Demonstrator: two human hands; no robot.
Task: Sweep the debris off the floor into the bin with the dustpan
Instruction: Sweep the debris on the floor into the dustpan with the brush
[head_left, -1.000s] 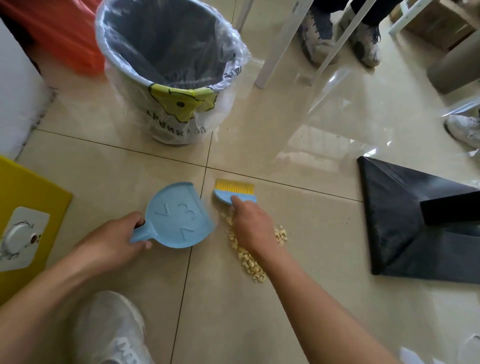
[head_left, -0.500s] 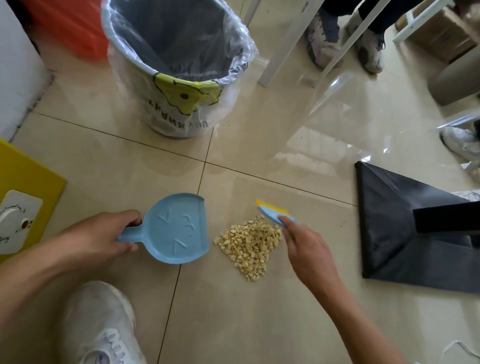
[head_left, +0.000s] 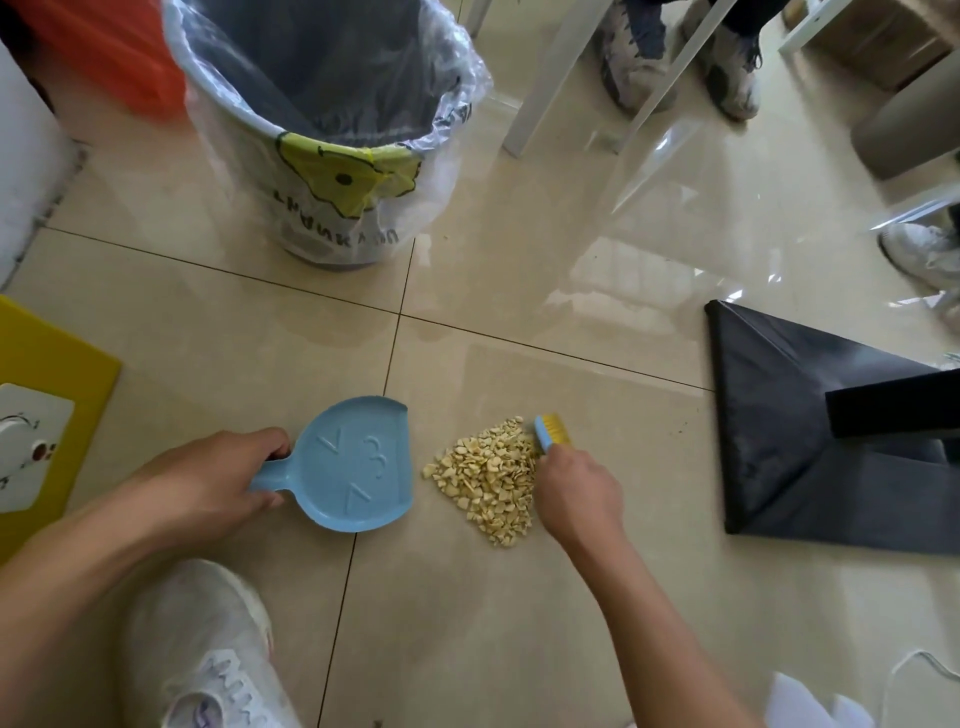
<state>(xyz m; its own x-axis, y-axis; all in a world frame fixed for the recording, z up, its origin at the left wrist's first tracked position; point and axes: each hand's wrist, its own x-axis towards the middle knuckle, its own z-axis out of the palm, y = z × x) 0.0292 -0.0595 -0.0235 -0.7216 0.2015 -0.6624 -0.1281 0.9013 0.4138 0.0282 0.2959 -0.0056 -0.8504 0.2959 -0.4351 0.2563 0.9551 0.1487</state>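
The debris (head_left: 488, 478) lies heaped near the bin (head_left: 322, 130), left hand (head_left: 208, 483) fingers wrapped on the dustpan (head_left: 358, 467) beside it, right hand (head_left: 576, 499) fingers clamped on the brush (head_left: 550, 434) opposite, poised, I'd say, to push it in.

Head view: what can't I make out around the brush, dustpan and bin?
Brush handle: head view, hidden in the right hand.
Dustpan handle: head view, mostly covered by the left hand.
Bin: head view, far rim cut by the top edge; bottom too dark to see.
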